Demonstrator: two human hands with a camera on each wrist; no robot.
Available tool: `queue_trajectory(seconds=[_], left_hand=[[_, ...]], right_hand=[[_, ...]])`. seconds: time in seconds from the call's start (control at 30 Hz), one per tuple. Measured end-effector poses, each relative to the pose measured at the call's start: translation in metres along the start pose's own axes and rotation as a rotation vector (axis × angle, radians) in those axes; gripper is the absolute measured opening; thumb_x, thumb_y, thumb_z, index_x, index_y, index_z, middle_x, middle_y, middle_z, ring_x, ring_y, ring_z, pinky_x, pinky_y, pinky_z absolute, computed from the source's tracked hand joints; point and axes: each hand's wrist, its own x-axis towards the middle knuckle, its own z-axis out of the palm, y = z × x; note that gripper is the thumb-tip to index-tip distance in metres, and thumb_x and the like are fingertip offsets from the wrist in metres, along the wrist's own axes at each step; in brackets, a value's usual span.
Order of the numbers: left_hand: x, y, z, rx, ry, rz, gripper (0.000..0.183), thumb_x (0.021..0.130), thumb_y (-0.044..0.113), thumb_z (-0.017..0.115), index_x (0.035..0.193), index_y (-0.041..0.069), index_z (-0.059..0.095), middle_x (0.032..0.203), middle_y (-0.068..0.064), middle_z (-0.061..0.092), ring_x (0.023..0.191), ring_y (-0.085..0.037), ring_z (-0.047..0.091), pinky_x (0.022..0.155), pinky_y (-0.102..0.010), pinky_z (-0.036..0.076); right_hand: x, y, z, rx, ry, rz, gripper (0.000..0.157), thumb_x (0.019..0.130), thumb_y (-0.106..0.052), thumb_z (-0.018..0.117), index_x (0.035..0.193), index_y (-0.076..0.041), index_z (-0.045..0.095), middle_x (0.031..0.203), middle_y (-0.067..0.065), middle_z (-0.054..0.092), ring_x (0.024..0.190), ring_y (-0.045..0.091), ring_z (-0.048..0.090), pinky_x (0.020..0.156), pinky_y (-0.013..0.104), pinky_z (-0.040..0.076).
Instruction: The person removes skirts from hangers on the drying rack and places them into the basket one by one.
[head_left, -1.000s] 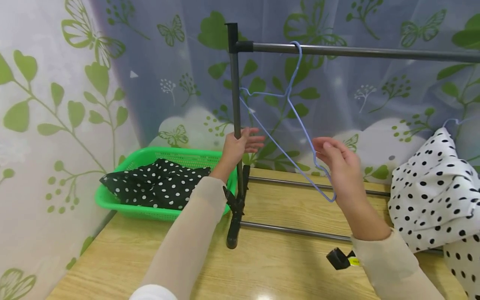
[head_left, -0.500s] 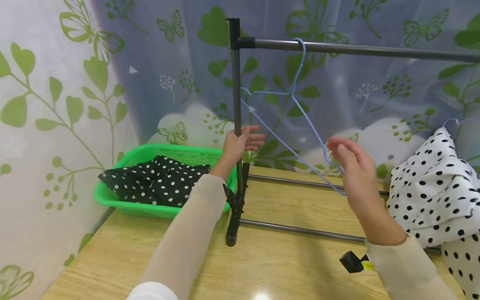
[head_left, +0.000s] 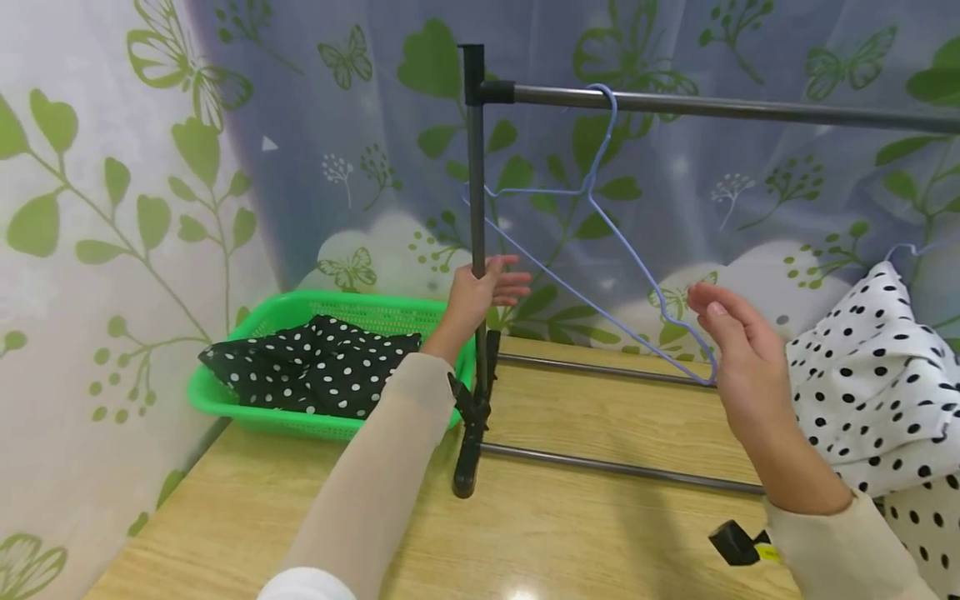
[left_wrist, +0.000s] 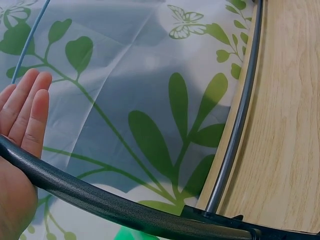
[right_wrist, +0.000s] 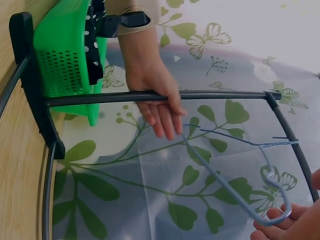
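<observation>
A light blue clothes hanger hangs by its hook from the top rail of a dark metal rack, with no garment on it. My left hand rests against the rack's upright post, fingers extended past it. In the left wrist view the post crosses my palm. My right hand is at the hanger's right corner, fingers slightly bent. The right wrist view shows the hanger's end beside those fingers; whether they touch it I cannot tell.
A green basket with black polka-dot cloth stands left of the rack. White polka-dot fabric hangs at the right. Two low rails run above the wooden tabletop. A patterned curtain stands behind.
My right hand has moved to the right, and the hanger's right corner has swung the same way. Its hook has shifted slightly right. My left hand stays at the post.
</observation>
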Motion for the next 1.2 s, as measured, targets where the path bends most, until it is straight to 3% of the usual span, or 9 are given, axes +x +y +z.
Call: queue_trajectory(seconds=[0.13,0.37,0.47,0.63,0.8,0.93,1.2], left_hand=[[0.000,-0.001,-0.001,-0.010,-0.003,0.003,0.041,0.104,0.029,0.045,0.128,0.000,0.060,0.108,-0.021,0.070,0.082,-0.018,0.073,0.080,-0.043,0.056],[0.001,-0.003,-0.002,-0.008,-0.009,0.005,0.044,0.104,0.029,0.044,0.131,-0.003,0.056,0.109,-0.021,0.070,0.082,-0.018,0.073,0.079,-0.041,0.057],[0.002,-0.004,-0.002,-0.006,-0.010,0.011,0.044,0.104,0.029,0.045,0.131,-0.004,0.056,0.108,-0.021,0.070,0.082,-0.019,0.073,0.077,-0.038,0.058],[0.000,-0.003,-0.001,0.004,-0.014,0.017,0.044,0.104,0.028,0.044,0.131,-0.005,0.055,0.108,-0.022,0.069,0.083,-0.018,0.073,0.073,-0.034,0.059],[0.001,-0.003,0.000,0.013,-0.007,0.032,0.043,0.104,0.027,0.044,0.131,-0.005,0.056,0.107,-0.021,0.070,0.081,-0.018,0.073,0.082,-0.048,0.055],[0.002,-0.004,0.000,0.009,-0.010,0.036,0.043,0.104,0.027,0.045,0.131,-0.004,0.056,0.106,-0.020,0.070,0.082,-0.018,0.073,0.085,-0.053,0.051],[0.003,-0.006,-0.001,0.004,-0.018,0.041,0.042,0.104,0.027,0.046,0.131,-0.003,0.056,0.106,-0.019,0.071,0.083,-0.019,0.073,0.078,-0.042,0.057]], right_hand=[[-0.003,-0.004,-0.003,-0.015,-0.026,-0.025,0.031,0.104,-0.019,0.048,0.126,0.000,0.059,0.122,-0.002,0.063,0.117,0.008,0.054,0.100,0.014,0.039],[-0.006,-0.009,-0.015,-0.315,-0.020,-0.006,0.034,0.105,-0.022,0.042,0.134,-0.010,0.056,0.129,-0.006,0.059,0.121,0.005,0.048,0.094,0.009,0.036],[-0.006,-0.010,-0.021,-0.392,-0.006,0.018,0.036,0.105,-0.023,0.042,0.137,-0.013,0.054,0.133,-0.006,0.057,0.123,0.004,0.045,0.091,0.006,0.035],[-0.008,-0.009,-0.029,-0.447,0.014,0.070,0.040,0.105,-0.025,0.042,0.143,-0.014,0.049,0.141,-0.006,0.051,0.125,0.003,0.044,0.088,0.004,0.034],[-0.008,-0.008,-0.036,-0.476,0.010,0.088,0.043,0.105,-0.025,0.042,0.146,-0.013,0.044,0.146,-0.004,0.046,0.129,0.003,0.040,0.090,0.002,0.032],[-0.009,-0.008,-0.043,-0.496,0.015,0.109,0.045,0.105,-0.025,0.042,0.148,-0.014,0.041,0.148,-0.005,0.044,0.129,0.002,0.039,0.089,0.002,0.032],[-0.012,-0.004,-0.051,-0.531,0.027,0.140,0.047,0.105,-0.026,0.040,0.151,-0.016,0.037,0.153,-0.007,0.037,0.137,0.002,0.029,0.098,0.002,0.026]])
